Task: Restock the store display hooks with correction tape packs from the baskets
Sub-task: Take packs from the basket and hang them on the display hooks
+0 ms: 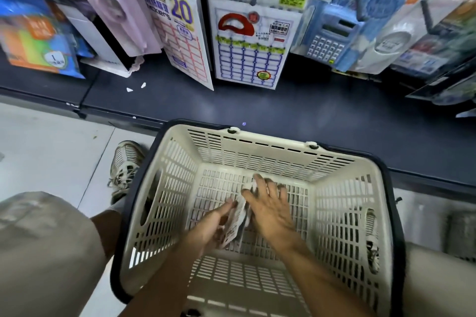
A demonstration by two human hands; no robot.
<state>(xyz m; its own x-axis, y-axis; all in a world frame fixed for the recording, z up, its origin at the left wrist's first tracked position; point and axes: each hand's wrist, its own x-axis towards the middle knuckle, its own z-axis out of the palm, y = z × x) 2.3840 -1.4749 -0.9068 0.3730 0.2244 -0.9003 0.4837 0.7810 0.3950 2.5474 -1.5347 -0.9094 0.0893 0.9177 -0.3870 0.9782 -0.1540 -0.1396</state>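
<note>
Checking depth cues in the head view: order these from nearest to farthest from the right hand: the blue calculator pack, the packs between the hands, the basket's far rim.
1. Packs: touching the right hand, inside the basket.
2. Basket's far rim: ahead of the hand, by the shelf base.
3. Blue calculator pack: hanging on the display, upper right.

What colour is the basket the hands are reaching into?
Cream-white slatted plastic basket with a dark navy rim, seen best in the head view.

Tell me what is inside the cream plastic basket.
Both hands, left hand and right hand, gathering a few flat packs on the cream slotted basket floor. Hands cover most of the packs; their count is unclear.
</note>
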